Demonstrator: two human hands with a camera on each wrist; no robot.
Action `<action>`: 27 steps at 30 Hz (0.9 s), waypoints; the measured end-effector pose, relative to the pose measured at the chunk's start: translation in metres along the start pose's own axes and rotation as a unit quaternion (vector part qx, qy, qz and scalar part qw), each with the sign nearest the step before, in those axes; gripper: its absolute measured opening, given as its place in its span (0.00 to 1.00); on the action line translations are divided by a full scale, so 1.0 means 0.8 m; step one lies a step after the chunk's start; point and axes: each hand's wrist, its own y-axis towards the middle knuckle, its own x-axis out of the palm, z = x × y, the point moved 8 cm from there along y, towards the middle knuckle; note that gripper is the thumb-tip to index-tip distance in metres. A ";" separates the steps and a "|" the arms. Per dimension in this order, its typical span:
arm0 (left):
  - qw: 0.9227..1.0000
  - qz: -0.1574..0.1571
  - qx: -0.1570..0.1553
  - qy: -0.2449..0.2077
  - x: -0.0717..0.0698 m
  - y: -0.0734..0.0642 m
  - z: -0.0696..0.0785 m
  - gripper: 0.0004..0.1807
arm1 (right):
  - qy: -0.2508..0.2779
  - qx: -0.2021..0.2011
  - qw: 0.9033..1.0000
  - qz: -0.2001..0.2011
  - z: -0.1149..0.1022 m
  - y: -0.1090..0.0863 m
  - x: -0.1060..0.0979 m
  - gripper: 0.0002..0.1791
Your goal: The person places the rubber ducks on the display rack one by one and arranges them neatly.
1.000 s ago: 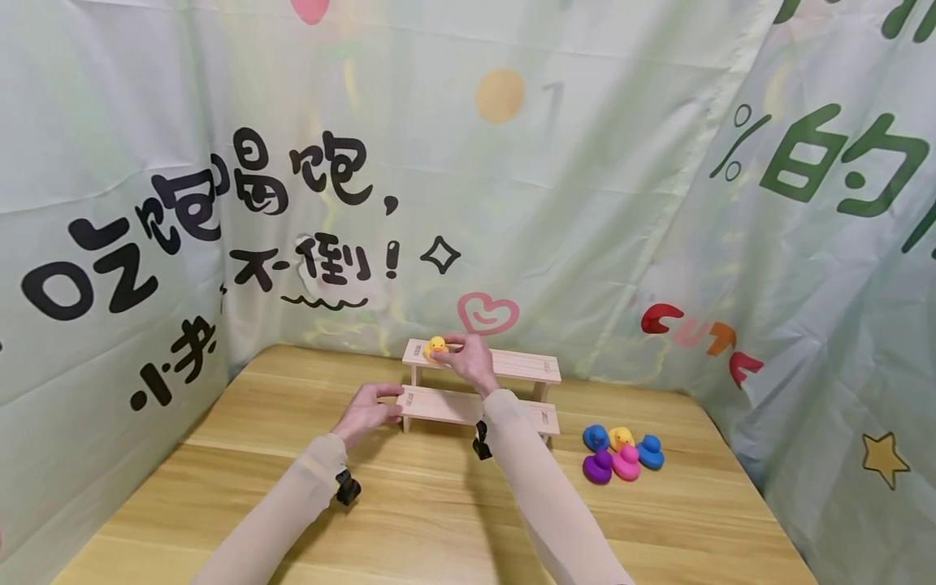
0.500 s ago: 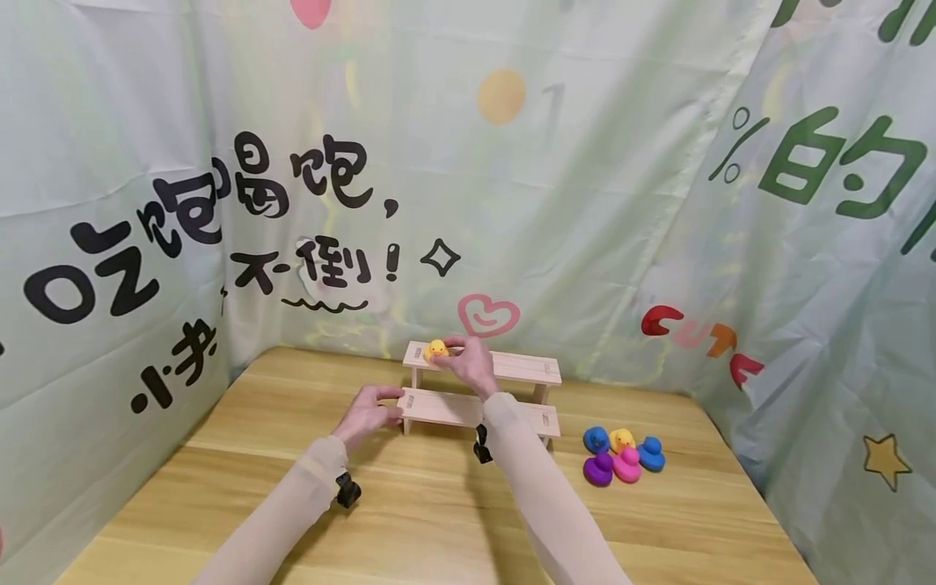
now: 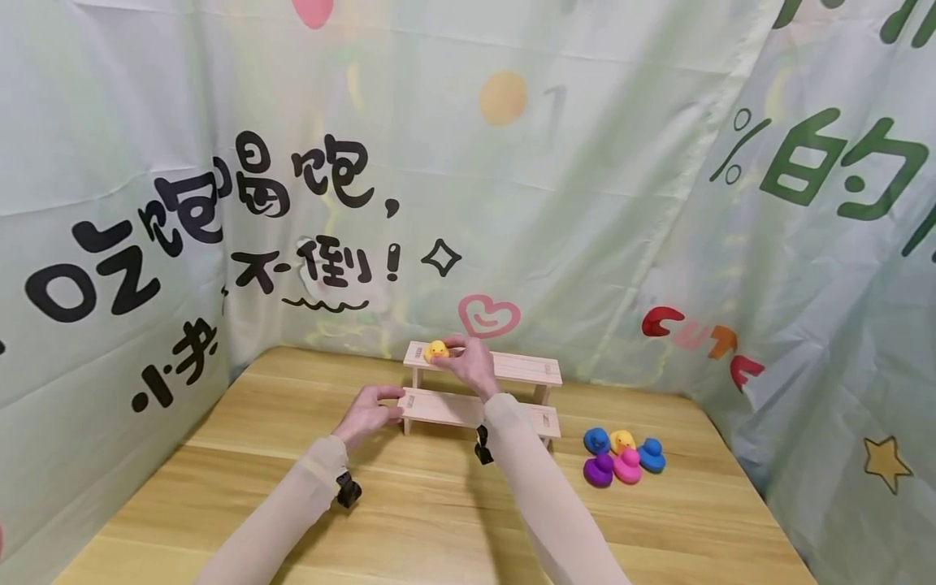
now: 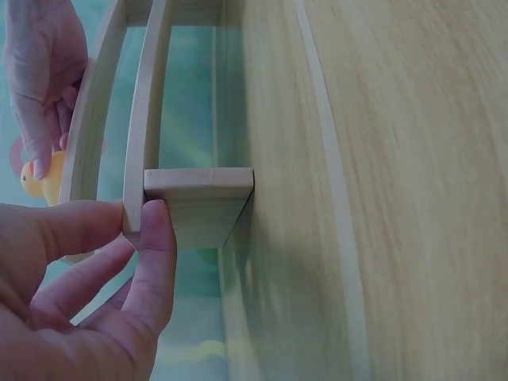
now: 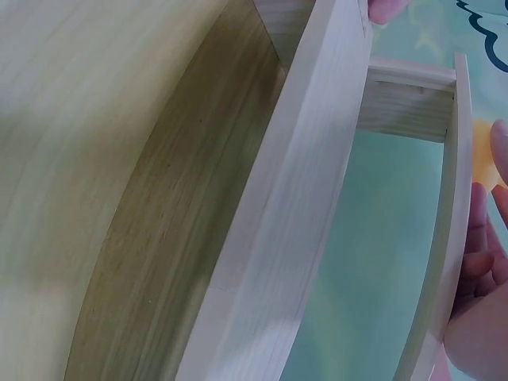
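Observation:
A two-step wooden stand [image 3: 446, 408] stands at the back of the table. On the left end of its upper step sits a yellow rubber duck [image 3: 436, 350], held between the thumb and fingers of my right hand [image 3: 474, 362]. My left hand [image 3: 366, 414] pinches the left end of the lower step; in the left wrist view its thumb and finger meet around the wooden board [image 4: 136, 186]. Only an orange-yellow sliver of the duck [image 5: 482, 151] shows in the right wrist view, mostly hidden behind the upper board and my fingers.
To the right of the stand, several rubber ducks sit close together on the wooden table [image 3: 409, 520]: blue ones [image 3: 651, 455], a yellow one [image 3: 622, 439], a purple one [image 3: 599, 470] and a pink one [image 3: 627, 466]. A printed curtain [image 3: 585, 203] hangs behind and on both sides.

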 end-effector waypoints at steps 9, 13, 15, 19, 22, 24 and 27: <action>1.000 0.003 -0.003 0.011 -0.002 0.001 -0.003 0.23 | -0.002 0.001 1.000 0.000 0.001 0.001 0.002 0.23; 1.000 0.001 0.001 0.019 -0.001 0.001 -0.002 0.23 | 0.014 0.001 1.000 -0.012 0.004 0.000 0.001 0.26; 1.000 -0.001 0.006 0.020 0.000 0.002 -0.002 0.23 | 0.028 0.001 0.999 -0.020 0.006 -0.001 -0.001 0.28; 1.000 -0.001 0.012 0.024 0.001 0.003 -0.002 0.23 | 0.053 -0.005 0.998 -0.038 0.007 -0.004 -0.005 0.33; 1.000 0.001 0.012 0.027 0.001 0.002 -0.002 0.23 | 0.067 -0.013 0.997 -0.039 0.007 -0.010 -0.010 0.34; 1.000 0.003 0.011 0.024 0.000 0.002 -0.003 0.23 | 0.081 -0.018 0.996 -0.037 0.007 -0.015 -0.013 0.32; 1.000 0.006 0.009 0.025 0.000 0.001 -0.003 0.23 | 0.102 -0.026 0.994 -0.033 0.007 -0.024 -0.020 0.27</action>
